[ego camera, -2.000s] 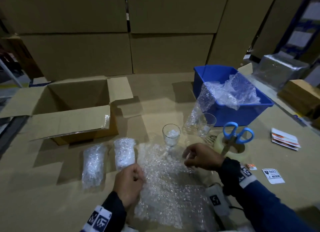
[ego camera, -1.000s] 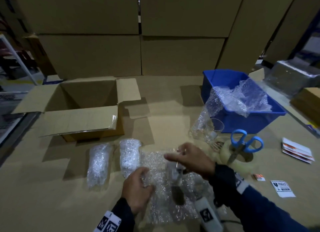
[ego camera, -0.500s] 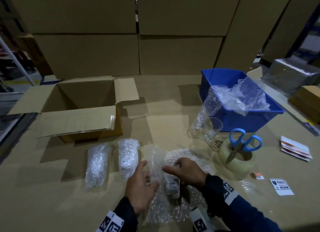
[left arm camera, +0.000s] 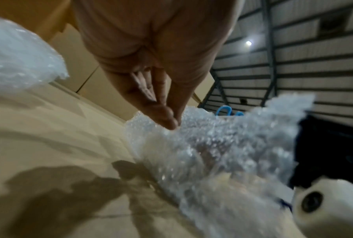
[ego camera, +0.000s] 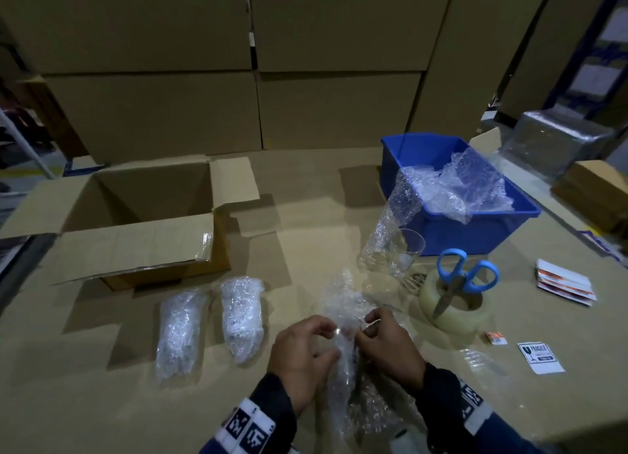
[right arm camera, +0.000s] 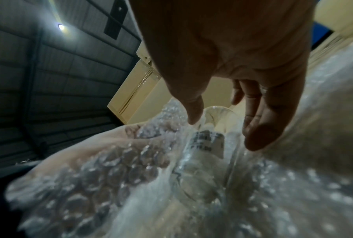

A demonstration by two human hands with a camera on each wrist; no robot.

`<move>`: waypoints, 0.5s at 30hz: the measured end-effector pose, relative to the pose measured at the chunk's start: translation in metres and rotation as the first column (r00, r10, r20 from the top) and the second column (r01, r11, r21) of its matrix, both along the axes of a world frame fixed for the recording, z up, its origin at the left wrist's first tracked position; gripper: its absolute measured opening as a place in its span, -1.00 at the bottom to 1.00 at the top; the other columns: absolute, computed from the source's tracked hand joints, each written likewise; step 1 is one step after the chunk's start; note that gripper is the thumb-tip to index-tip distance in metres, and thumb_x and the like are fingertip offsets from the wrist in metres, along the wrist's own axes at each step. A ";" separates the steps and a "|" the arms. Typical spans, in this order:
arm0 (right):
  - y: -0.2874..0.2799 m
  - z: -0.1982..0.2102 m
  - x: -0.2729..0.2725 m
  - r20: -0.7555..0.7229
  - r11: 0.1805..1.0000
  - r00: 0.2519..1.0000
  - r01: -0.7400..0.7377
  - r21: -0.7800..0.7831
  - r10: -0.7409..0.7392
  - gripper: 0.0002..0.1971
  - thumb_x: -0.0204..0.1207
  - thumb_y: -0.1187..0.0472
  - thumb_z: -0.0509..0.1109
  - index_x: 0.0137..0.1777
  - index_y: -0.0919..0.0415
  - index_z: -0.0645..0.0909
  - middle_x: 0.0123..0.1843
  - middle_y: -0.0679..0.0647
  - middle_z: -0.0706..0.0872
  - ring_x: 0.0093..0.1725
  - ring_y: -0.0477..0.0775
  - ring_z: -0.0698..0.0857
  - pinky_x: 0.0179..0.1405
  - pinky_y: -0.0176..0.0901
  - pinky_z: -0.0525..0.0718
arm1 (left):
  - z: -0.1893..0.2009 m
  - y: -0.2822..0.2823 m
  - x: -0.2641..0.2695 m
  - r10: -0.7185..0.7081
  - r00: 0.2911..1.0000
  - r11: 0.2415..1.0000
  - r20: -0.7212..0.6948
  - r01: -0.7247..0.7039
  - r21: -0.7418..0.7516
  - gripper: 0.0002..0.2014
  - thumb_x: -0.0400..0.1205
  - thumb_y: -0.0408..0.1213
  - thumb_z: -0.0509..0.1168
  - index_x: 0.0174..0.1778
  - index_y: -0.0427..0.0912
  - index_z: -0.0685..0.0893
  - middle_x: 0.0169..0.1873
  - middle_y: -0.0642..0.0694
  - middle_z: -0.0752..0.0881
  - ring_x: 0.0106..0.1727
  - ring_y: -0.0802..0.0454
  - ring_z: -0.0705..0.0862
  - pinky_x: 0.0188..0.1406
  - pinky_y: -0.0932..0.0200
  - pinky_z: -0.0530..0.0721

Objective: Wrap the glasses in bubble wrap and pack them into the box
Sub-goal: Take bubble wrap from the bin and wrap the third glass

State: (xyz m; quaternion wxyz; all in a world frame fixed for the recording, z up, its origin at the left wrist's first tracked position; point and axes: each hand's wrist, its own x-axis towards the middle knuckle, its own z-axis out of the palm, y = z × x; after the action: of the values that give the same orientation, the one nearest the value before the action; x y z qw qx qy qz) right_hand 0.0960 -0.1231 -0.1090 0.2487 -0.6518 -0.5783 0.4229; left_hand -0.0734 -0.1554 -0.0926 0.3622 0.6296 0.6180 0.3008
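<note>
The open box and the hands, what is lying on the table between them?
Two wrapped glasses: one on the left and one beside it, lying between the cardboard box and the left hand. The head view shows it.

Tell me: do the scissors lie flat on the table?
No, the scissors stand blades-down in the hole of the tape roll, blue handles up.
</note>
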 end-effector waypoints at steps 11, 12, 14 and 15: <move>-0.019 0.014 0.033 -0.324 0.978 0.931 0.115 -0.174 -0.167 -0.55 0.66 -0.12 0.25 -0.04 0.34 0.59 -0.36 0.13 0.61 -0.45 0.05 0.59 -0.51 -0.14 0.59 | -0.005 0.011 0.042 -0.082 0.964 0.983 -0.254 0.120 0.140 -0.59 0.52 -0.10 0.47 0.28 0.13 0.57 0.16 0.11 0.41 0.26 0.12 0.41 0.33 0.33 0.39; -0.019 0.012 0.035 -0.323 0.977 0.930 0.123 -0.172 -0.174 -0.63 0.65 -0.04 0.29 -0.06 0.32 0.58 -0.40 0.11 0.61 -0.47 0.05 0.58 -0.50 -0.14 0.57 | -0.005 0.010 0.044 -0.087 0.960 0.982 -0.267 0.128 0.141 -0.61 0.56 -0.12 0.43 0.30 0.12 0.55 0.19 0.11 0.40 0.27 0.12 0.40 0.32 0.38 0.36; -0.018 0.007 0.039 -0.330 0.978 0.925 0.148 -0.147 -0.190 -0.80 0.63 0.15 0.37 -0.04 0.32 0.57 -0.47 0.07 0.62 -0.46 0.09 0.57 -0.50 -0.11 0.54 | -0.004 0.010 0.048 -0.091 0.958 0.978 -0.271 0.137 0.157 -0.68 0.65 -0.20 0.33 0.33 0.10 0.56 0.23 0.10 0.40 0.29 0.13 0.37 0.30 0.42 0.30; -0.017 0.005 0.042 -0.319 0.979 0.928 0.161 -0.123 -0.192 -0.86 0.60 0.25 0.39 -0.05 0.35 0.56 -0.50 0.08 0.62 -0.47 0.11 0.57 -0.51 -0.11 0.53 | -0.004 0.010 0.049 -0.093 0.958 0.975 -0.271 0.143 0.170 -0.69 0.68 -0.26 0.28 0.33 0.08 0.58 0.24 0.09 0.42 0.30 0.12 0.39 0.31 0.41 0.31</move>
State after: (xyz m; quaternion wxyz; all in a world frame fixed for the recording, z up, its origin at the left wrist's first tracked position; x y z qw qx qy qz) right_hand 0.1375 -0.1397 -0.1045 0.3475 -0.6325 -0.4469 0.5286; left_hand -0.0240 -0.1454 -0.0968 0.2338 0.7311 0.5901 0.2500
